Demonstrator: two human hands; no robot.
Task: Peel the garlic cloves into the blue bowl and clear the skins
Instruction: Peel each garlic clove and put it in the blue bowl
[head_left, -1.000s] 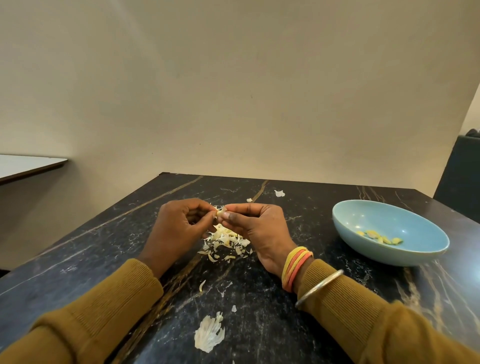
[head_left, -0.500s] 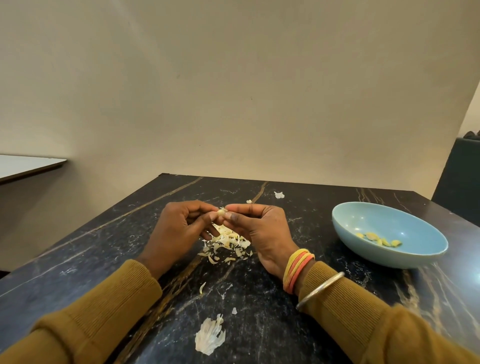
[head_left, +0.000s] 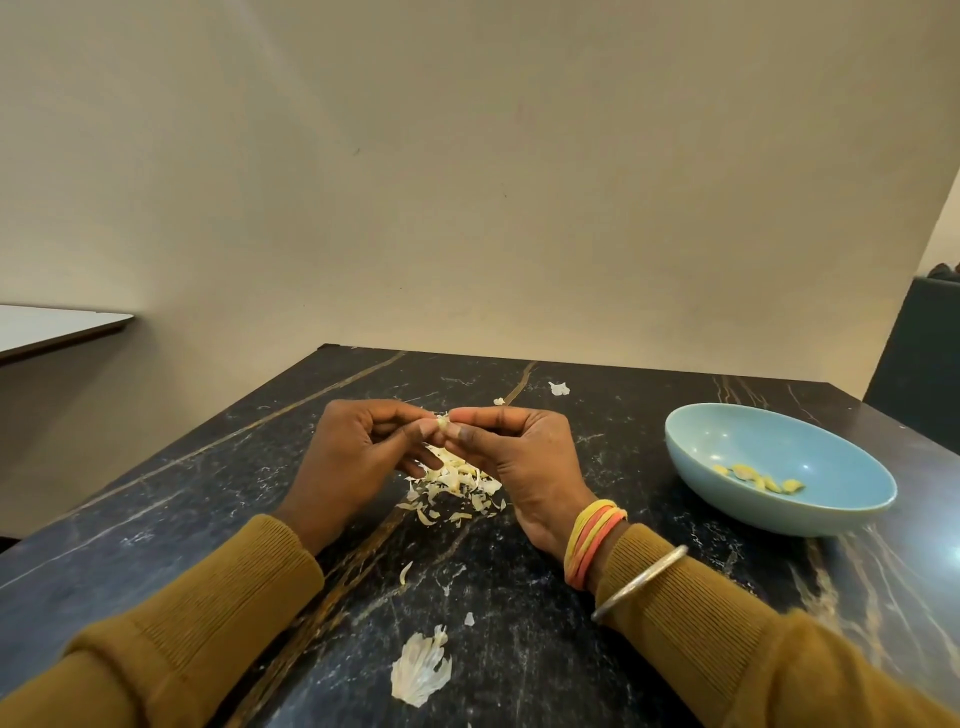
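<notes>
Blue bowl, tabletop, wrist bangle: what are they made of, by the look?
Blue bowl: likely glazed ceramic, possibly melamine; smooth and glossy, with small light glints inside.
Table: polished dark marble or a marble-look laminate; white and gold veins, soft reflections.
Bangle: silvery metal with a dull sheen; a plain round band.

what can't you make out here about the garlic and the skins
Head view only:
1. The garlic clove is mostly covered by the fingertips of the left hand and right hand; how much skin remains is unclear.
2. The skin pile is partly hidden under both hands.
3. The peeled cloves in the blue bowl are too small to count.
</notes>
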